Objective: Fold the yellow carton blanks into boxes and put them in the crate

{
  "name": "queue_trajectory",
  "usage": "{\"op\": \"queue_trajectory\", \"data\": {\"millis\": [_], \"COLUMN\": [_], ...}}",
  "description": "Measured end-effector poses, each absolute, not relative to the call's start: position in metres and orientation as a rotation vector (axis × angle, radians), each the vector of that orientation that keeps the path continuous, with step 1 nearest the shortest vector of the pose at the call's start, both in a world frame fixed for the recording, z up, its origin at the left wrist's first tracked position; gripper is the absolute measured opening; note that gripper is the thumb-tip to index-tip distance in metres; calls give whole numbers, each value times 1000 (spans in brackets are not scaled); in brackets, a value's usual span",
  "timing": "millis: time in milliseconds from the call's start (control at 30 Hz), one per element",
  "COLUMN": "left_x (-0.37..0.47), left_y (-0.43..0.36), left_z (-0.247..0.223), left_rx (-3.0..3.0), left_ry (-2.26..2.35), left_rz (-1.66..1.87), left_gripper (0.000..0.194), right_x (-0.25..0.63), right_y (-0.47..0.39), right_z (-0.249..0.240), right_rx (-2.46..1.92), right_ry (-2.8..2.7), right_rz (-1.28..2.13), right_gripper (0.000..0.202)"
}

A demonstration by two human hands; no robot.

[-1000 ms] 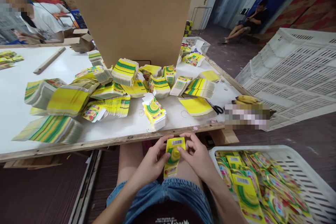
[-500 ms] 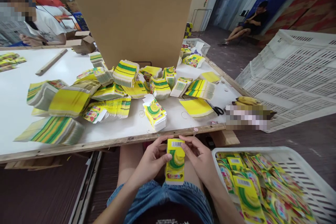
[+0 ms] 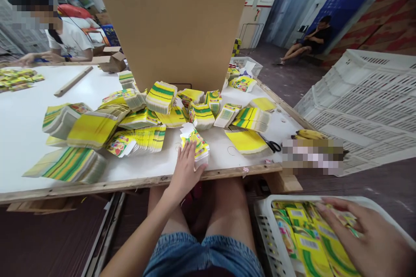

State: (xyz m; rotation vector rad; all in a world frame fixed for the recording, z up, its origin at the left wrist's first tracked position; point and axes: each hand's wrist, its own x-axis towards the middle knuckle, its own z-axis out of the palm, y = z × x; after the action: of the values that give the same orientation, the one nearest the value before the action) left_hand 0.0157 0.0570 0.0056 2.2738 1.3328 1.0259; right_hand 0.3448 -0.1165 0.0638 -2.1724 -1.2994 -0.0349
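Note:
My left hand point(image 3: 186, 168) lies over a small stack of yellow-and-green printed cartons point(image 3: 202, 142) near the table's front edge. Its fingers are stretched out across the top carton, and the thumb is beside the stack's near end. To the lower right, my right hand point(image 3: 373, 233) is over a white plastic basket point(image 3: 268, 242). The thumb and fingers are apart, with cartons showing through the gap and nothing visibly gripped. Beneath it, a yellow carton with a green swirl point(image 3: 338, 242) lies beside another barcoded carton point(image 3: 310, 251) among several packs.
Bundles of flat cartons point(image 3: 92, 127) spread across the white table point(image 3: 19, 138). Scissors point(image 3: 274, 146) and bananas point(image 3: 310, 134) lie at the right. A tall cardboard sheet point(image 3: 175, 21) stands behind; white crates point(image 3: 367, 104) stand to the right. A person point(image 3: 73, 37) works at the left.
The carton both hands held over the lap is now gone from there. My left hand moved forward onto the carton stack; my right hand moved right, over the basket, where another carton lies.

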Motion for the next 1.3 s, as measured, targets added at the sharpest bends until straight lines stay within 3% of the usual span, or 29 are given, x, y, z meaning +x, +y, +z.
{"op": "queue_trajectory", "data": {"millis": [133, 267, 400, 500, 633, 800, 933, 1067, 1300], "left_x": [18, 14, 7, 7, 17, 29, 29, 23, 26], "left_y": [61, 50, 30, 7, -17, -16, -11, -15, -17], "left_z": [-11, -10, -4, -1, 4, 16, 29, 36, 30], "left_rx": [2378, 2414, 2438, 2482, 2288, 1357, 861, 680, 670], "left_ry": [1320, 1244, 1111, 744, 554, 720, 627, 511, 566], "left_rz": [1069, 1149, 1311, 1404, 1339, 1331, 1074, 889, 948], "left_gripper": [48, 27, 33, 43, 44, 41, 49, 47, 35], "right_x": [300, 233, 193, 184, 188, 186, 172, 162, 162], "right_y": [-94, -55, -28, -21, -33, -56, -58, -56, -62], "right_z": [44, 30, 26, 20, 12, 18, 22, 19, 23], "right_rx": [-2054, -1747, -1508, -1347, -1290, -1261, -1184, -1111, -1226], "right_ry": [-1290, -1264, -1018, -773, -596, -591, -645, -673, -831], "right_rz": [436, 825, 998, 1125, 1093, 1108, 1267, 1357, 1282], "right_gripper": [40, 36, 41, 47, 49, 43, 37, 34, 33]}}
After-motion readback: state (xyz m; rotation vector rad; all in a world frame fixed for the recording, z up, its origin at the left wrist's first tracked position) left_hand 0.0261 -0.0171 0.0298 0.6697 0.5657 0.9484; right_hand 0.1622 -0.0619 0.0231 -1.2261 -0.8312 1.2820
